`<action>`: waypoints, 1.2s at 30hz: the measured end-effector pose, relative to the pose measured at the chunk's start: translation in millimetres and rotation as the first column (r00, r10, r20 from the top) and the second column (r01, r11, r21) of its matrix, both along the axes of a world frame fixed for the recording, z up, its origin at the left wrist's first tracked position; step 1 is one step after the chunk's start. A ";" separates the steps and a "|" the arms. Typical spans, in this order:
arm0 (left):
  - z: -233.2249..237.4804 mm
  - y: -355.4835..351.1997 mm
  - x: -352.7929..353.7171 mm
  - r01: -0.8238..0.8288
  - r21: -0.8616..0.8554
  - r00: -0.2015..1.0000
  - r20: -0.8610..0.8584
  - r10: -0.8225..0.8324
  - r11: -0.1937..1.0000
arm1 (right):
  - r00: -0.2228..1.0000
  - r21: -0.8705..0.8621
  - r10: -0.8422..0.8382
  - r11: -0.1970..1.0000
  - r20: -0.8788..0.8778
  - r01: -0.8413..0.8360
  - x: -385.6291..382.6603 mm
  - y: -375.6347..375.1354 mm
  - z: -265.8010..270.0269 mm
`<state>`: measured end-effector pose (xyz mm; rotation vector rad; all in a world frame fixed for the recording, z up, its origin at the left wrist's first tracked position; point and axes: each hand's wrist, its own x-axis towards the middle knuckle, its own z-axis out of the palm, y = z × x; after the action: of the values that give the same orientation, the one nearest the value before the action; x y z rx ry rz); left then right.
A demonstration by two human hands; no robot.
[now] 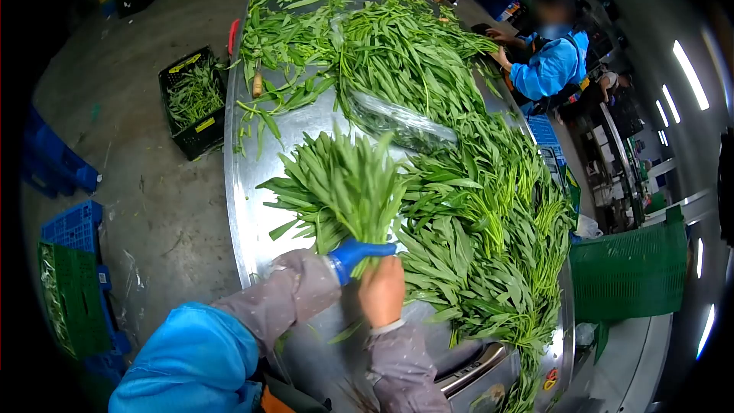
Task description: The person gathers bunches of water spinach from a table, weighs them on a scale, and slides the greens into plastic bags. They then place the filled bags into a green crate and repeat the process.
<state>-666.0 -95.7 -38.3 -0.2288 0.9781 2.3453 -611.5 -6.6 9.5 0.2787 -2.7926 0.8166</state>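
A bunch of long green leafy stalks [344,183] stands fanned out above the steel table [245,206]. My left hand [358,254], in a blue glove, wraps the stems at the base of the bunch. My right hand [382,291] is bare and grips the same stems just below and to the right. A heap of loose greens [489,237] lies right beside the bunch, spreading along the table's right side.
More greens [397,46] cover the far end of the table, with a clear plastic bag [405,124] among them. A person in blue [547,65] works at the far right. A black crate [195,103] of greens sits on the floor left; blue and green crates [73,275] stand nearer.
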 end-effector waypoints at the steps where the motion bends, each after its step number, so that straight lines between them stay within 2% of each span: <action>1: 5.8 -10.0 12.1 0.026 0.066 0.999 0.045 -0.029 0.998 | 0.999 0.028 0.035 0.999 -0.001 -0.035 13.5 -5.6 7.2; 3: 22.6 -32.8 34.6 0.071 0.085 0.997 0.037 -0.074 0.994 | 0.989 -0.087 0.145 0.985 -0.040 -0.148 38.5 -16.8 30.1; 4: 15.2 -40.3 45.9 0.080 0.056 0.996 0.037 -0.082 0.995 | 0.989 -0.131 0.148 0.981 0.021 -0.144 53.5 -16.2 35.5; 5: 24.3 -47.8 57.8 0.121 0.089 0.992 0.021 -0.123 0.989 | 0.984 -0.462 0.109 0.886 0.144 -0.030 68.8 -12.8 39.0; 6: 34.9 -51.5 68.6 0.164 0.114 0.984 0.046 -0.170 0.980 | 0.956 -0.721 0.115 0.682 0.270 0.122 83.8 -5.7 43.5; 7: 42.3 -53.7 79.1 0.206 0.140 0.973 0.070 -0.218 0.968 | 0.911 -0.870 0.164 0.398 0.380 0.291 96.5 2.7 48.4; 9: 48.2 -49.6 103.8 0.250 0.214 0.964 0.039 -0.264 0.944 | 0.876 -0.878 0.129 0.198 0.464 0.436 121.4 28.7 62.5; 12: 79.0 -33.1 139.0 0.395 0.312 0.909 0.001 -0.416 0.864 | 0.926 -0.839 -0.098 0.395 0.365 0.373 166.8 49.0 81.5; 15: 98.5 -10.4 177.3 0.513 0.409 0.836 -0.037 -0.548 0.755 | 0.939 -0.846 -0.031 0.424 0.344 0.324 220.4 60.1 98.6; 17: 87.8 1.8 205.6 0.520 0.638 0.762 -0.045 -0.646 0.569 | 0.942 -0.839 -0.031 0.445 0.334 0.312 251.9 64.5 88.4; 18: 76.7 7.6 221.1 0.490 0.736 0.729 -0.053 -0.683 0.466 | 0.917 -0.853 0.012 0.371 0.399 0.366 264.7 66.7 79.0; 19: 58.0 11.0 237.0 0.476 0.763 0.694 -0.019 -0.720 0.438 | 0.889 -0.898 0.187 0.233 0.418 0.374 274.9 74.6 53.4; 20: 35.9 14.5 252.7 0.476 0.743 0.670 0.041 -0.741 0.471 | 0.833 -0.903 0.454 -0.125 0.316 0.411 285.0 82.5 21.5; 21: 18.1 14.4 266.0 0.477 0.718 0.647 0.102 -0.755 0.506 | 0.759 -0.756 0.643 -0.447 0.099 0.478 292.7 88.4 -8.6; 22: 23.6 5.2 275.8 0.540 0.487 0.650 0.278 -0.708 0.687 | 0.712 -0.714 0.599 -0.309 0.367 0.628 298.5 83.2 -29.4; 23: 21.1 -0.6 276.2 0.528 0.628 0.563 0.245 -0.789 0.571 | 0.693 -0.671 0.653 -0.368 0.306 0.643 302.1 83.9 -52.1; 25: 35.5 -8.6 278.1 0.574 0.509 0.509 0.394 -0.766 0.642 | 0.643 -0.563 0.744 -0.457 0.183 0.689 309.6 85.2 -97.5; 26: 25.6 -16.1 281.6 0.677 0.335 0.574 0.317 -0.755 0.656 | 0.689 -0.657 0.583 -0.320 0.432 0.683 304.3 65.6 -63.7; 27: 20.8 -24.9 280.6 0.740 0.254 0.512 0.385 -0.767 0.622 | 0.704 -0.702 0.351 -0.160 0.617 0.694 299.7 50.1 -32.5; 28: 25.9 -28.2 280.3 0.781 0.065 0.593 0.236 -0.770 0.621 | 0.718 -0.716 0.272 -0.128 0.640 0.687 296.4 41.7 -13.4; 29: 36.9 -31.5 279.4 0.776 -0.131 0.628 0.071 -0.775 0.617 | 0.739 -0.750 0.218 -0.041 0.638 0.660 292.7 35.6 2.5; 30: 65.8 -28.7 278.6 0.658 -0.374 0.610 -0.244 -0.754 0.654 | 0.757 -0.772 0.164 0.049 0.632 0.634 290.6 31.3 16.6; 31: 67.7 -23.5 281.3 0.602 -0.467 0.623 -0.233 -0.747 0.648 | 0.773 -0.780 0.111 0.144 0.624 0.609 290.0 28.2 27.9; 32: 69.4 -18.9 284.2 0.538 -0.552 0.638 -0.229 -0.735 0.638 | 0.797 -0.799 0.088 0.144 0.598 0.584 287.8 26.3 36.2; 33: 70.7 -17.3 286.5 0.462 -0.630 0.655 -0.232 -0.719 0.624 | 0.824 -0.833 0.123 0.049 0.553 0.552 288.9 30.7 23.2; 34: 65.1 -17.3 286.6 0.527 -0.486 0.744 -0.133 -0.655 0.697 | 0.795 -0.804 0.225 -0.077 0.563 0.590 290.3 36.0 8.4; 35: 57.0 -21.7 282.0 0.630 -0.341 0.746 0.016 -0.666 0.698 | 0.767 -0.754 0.325 -0.195 0.554 0.627 292.2 41.0 -7.1; 36: 41.3 -24.9 283.1 0.636 -0.131 0.768 0.206 -0.606 0.761 | 0.710 -0.715 0.353 -0.143 0.609 0.684 295.4 44.4 -23.8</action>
<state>-382.9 -120.7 3.0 -0.1240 1.0151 1.5962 -316.1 37.7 -14.3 -0.9390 -1.3054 3.0674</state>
